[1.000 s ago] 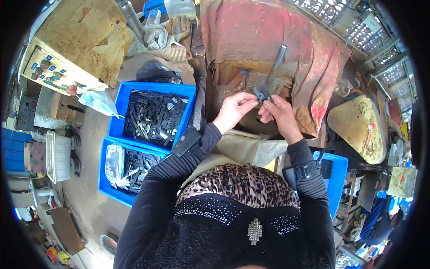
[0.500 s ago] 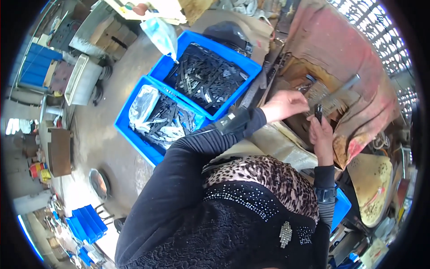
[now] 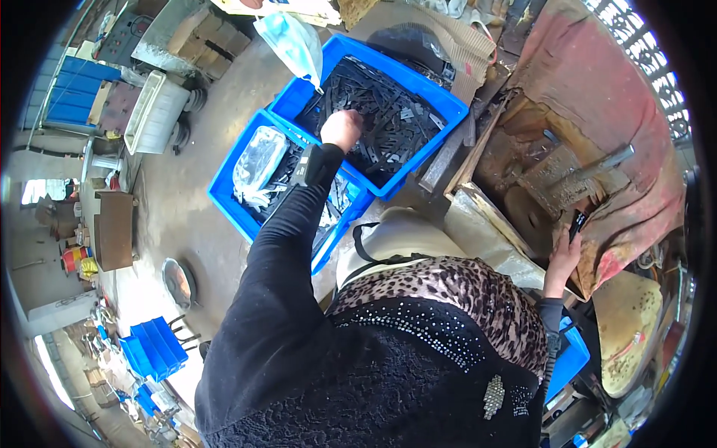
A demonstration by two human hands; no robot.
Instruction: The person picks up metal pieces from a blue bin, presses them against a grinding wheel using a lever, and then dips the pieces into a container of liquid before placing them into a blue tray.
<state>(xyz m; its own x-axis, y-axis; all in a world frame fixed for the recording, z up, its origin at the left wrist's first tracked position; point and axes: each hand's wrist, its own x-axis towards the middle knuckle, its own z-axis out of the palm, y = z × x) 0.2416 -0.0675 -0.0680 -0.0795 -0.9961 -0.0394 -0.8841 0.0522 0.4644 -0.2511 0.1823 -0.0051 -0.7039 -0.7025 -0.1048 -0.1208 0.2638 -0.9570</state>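
My left hand [image 3: 342, 128] is over the far blue crate [image 3: 431, 154], among a heap of thin black strips [image 3: 396, 112]. Its fingers are curled downward, and what lies in them is hidden. At the right, my right hand [image 3: 563, 259] is closed around a small black piece [image 3: 577, 222] that juts up past the thumb. That hand is beside a dirty, rust-brown recess holding a dark round disc [image 3: 525, 209]. A grey metal bar [image 3: 606, 162] sticks out over the recess.
Against the far crate stands a nearer blue crate [image 3: 228, 211] with more strips and a clear plastic bag [image 3: 259, 168]. A light-blue face mask [image 3: 293, 46] hangs above the crates. Stained reddish cloth [image 3: 597, 82] drapes around the recess. A metal basin [image 3: 179, 282] is on the floor.
My left hand has gone from beside the right hand at the recess leftward to the far crate. My right hand, still gripping the black piece, has shifted slightly right and lower.
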